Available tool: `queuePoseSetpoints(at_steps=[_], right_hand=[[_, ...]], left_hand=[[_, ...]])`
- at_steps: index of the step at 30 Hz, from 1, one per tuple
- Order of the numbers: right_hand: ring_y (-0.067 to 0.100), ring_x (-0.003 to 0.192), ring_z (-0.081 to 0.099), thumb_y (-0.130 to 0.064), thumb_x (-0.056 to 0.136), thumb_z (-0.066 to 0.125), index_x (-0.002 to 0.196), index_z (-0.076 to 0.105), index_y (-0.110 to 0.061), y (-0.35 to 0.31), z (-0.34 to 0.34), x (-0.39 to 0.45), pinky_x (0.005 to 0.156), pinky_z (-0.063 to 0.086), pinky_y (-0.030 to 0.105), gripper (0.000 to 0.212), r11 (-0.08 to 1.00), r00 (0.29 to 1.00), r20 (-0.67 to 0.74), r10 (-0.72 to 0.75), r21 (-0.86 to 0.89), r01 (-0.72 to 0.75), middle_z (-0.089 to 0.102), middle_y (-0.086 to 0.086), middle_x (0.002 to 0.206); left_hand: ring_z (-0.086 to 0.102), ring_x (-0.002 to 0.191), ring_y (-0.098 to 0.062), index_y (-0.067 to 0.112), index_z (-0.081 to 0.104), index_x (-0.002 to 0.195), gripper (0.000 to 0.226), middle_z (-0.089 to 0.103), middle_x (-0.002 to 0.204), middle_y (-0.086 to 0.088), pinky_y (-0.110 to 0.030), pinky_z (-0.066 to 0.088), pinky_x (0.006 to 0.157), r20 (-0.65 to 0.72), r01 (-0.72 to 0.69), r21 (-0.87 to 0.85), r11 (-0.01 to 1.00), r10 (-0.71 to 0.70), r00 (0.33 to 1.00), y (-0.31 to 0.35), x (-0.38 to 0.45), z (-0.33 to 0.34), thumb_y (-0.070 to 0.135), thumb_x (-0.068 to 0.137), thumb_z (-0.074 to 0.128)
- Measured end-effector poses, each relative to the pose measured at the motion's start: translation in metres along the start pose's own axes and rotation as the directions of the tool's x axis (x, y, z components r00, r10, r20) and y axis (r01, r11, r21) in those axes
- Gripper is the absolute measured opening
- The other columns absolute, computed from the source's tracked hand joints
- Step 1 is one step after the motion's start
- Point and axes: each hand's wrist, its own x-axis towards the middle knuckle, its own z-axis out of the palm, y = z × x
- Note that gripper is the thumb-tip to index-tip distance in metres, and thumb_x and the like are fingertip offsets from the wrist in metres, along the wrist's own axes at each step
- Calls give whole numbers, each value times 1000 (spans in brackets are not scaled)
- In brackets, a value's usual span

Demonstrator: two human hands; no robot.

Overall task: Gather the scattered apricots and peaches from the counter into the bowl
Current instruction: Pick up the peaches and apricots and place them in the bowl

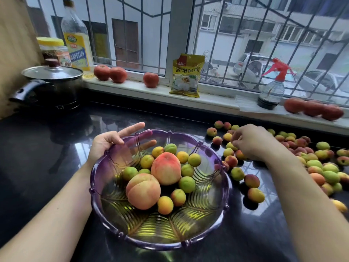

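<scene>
- While the left hand (108, 141) grips the far left rim of the scalloped purple glass bowl (105, 210), thumb inside and two fingers stretched out above the edge, some of its fingers show only dimly through the tinted glass.
- The bowl sits on the glossy black tabletop (43, 148) and holds two large pink-orange peaches (165, 168) among a dozen or so small green and yellow apricots (186, 184).
- The right hand (252, 141) reaches over the scattered apricots on the tabletop (319, 167) to the right of the bowl; its fingers curl down among the fruit, but I cannot tell whether they hold one, as the back of the hand hides them.
- That spread of fruit runs off the right edge of view, and some pieces lie hidden under the forearm.
- On the white windowsill (132, 87) stand red tomatoes (151, 80), a yellow packet (187, 75) and a clear spray bottle with a red trigger (272, 87); the tomatoes at far right are blurred.
</scene>
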Motion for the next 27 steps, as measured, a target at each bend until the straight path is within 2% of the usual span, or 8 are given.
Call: queuePoseSetpoints(at_steps=[2,5,12,14,17,21,24,27], right_hand=[[22,82,60,-21,96,61,99,71,-28,-2,3,1,60,43,27,13,997,998,54,-22,-76,26,67,7,101],[20,86,62,-13,94,62,106,74,-28,-6,6,-1,61,49,27,23,987,989,139,-55,-141,75,66,2,101],[15,86,58,-1,94,60,119,73,-21,-12,19,-7,56,45,19,34,982,961,266,-72,-149,115,63,1,108],[15,86,57,-2,96,59,120,71,-20,-13,19,-8,52,41,17,32,981,956,284,-74,-151,121,61,0,106],[18,88,61,-6,94,63,112,73,-22,-12,14,-5,55,44,20,26,983,970,227,-88,-139,122,65,2,106],[14,82,63,-13,94,62,100,67,-30,-22,-19,-17,61,46,25,19,946,979,-1,-203,257,196,66,-4,99],[16,85,70,-21,96,67,120,64,-34,-39,-38,-43,74,58,32,27,730,895,54,-443,601,325,70,-7,98],[20,84,74,-17,98,64,131,60,-32,-56,-38,-59,74,61,36,37,611,785,112,-609,698,374,68,-5,105]], left_hand=[[53,138,-53,4,62,144,98,55,150,-29,-68,48,108,22,11,7,1000,-12,1000,0,-2,1,11,49,84],[44,147,-52,7,61,147,89,57,149,-31,-67,25,126,-37,36,97,995,-33,999,-2,-7,0,14,58,69],[39,150,-52,8,58,150,88,53,153,-31,-64,14,130,-28,43,128,991,-40,999,0,-11,3,14,63,64],[39,149,-52,7,57,151,92,52,153,-31,-64,16,129,-32,37,125,991,-33,999,1,-10,3,15,61,69],[49,143,-50,8,53,153,104,52,155,-27,-65,38,119,-71,24,98,995,-17,997,3,-7,7,14,53,77],[63,130,-47,7,58,150,81,59,148,-28,-60,55,101,-89,34,70,997,-28,996,2,-7,9,10,69,48],[63,128,-51,3,68,138,84,64,142,-28,-63,60,93,-99,0,15,1000,1,995,0,-8,11,9,55,59],[62,130,-51,3,66,140,85,61,145,-28,-66,53,101,-119,-1,39,999,6,993,-2,-10,14,9,56,57]])
